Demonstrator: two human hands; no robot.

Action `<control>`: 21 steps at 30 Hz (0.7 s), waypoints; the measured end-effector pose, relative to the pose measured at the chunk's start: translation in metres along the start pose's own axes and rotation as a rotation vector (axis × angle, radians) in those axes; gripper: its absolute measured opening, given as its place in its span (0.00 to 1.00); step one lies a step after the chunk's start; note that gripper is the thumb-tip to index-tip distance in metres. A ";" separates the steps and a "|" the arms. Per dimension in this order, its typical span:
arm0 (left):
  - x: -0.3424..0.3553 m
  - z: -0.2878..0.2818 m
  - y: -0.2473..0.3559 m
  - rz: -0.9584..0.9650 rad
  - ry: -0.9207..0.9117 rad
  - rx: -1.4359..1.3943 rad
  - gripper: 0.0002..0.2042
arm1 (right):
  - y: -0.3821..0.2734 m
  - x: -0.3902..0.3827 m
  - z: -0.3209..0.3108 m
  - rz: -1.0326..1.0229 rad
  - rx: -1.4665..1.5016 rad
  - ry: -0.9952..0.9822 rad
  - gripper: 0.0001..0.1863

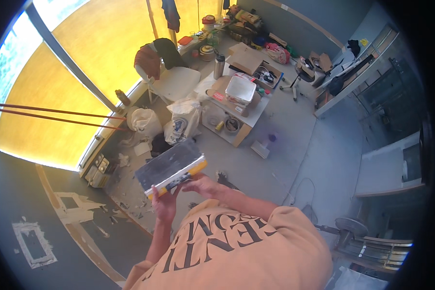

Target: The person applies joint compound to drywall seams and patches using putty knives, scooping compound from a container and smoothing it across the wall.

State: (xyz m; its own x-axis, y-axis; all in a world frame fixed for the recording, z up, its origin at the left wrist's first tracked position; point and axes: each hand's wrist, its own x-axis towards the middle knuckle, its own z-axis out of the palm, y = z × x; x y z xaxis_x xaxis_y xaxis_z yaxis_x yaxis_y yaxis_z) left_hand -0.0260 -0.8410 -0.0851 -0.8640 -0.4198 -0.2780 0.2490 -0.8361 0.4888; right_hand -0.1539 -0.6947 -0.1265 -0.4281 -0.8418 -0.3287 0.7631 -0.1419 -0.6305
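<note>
This looks like a room under renovation — wall [14, 193] patched white, floor [232, 159] littered with scraps [124, 160].

Printed in large black capitals across the peach T-shirt [256, 263], partly lost in folds. Marked in dark blue on the white sack [182, 112], too small to read. Likewise illegible on the red label [218, 95] stuck to cardboard.

There are 1 boxy yellow-edged object [169, 162], 1 white chair [176, 82], 1 table [254, 116] and 2 long reddish strands [58, 110].
</note>
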 end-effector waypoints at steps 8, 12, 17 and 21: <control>0.061 0.057 -0.052 -0.131 -0.154 0.005 0.24 | -0.066 -0.002 -0.114 -0.237 0.680 0.171 0.15; 0.088 0.065 -0.051 -0.127 -0.065 0.001 0.24 | -0.151 0.008 -0.224 -0.293 0.256 0.318 0.11; 0.156 0.066 -0.083 0.019 0.190 0.122 0.20 | -0.284 0.017 -0.308 -0.321 0.296 0.405 0.13; 0.216 0.039 -0.127 0.091 0.331 0.168 0.09 | -0.339 0.040 -0.374 -0.149 0.290 0.245 0.19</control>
State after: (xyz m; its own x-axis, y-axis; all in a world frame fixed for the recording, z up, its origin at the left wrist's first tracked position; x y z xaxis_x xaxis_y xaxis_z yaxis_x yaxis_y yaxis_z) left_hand -0.2611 -0.8122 -0.1750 -0.6469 -0.6042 -0.4654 0.2194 -0.7319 0.6451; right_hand -0.6103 -0.4855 -0.1889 -0.6207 -0.6566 -0.4285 0.7736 -0.4238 -0.4712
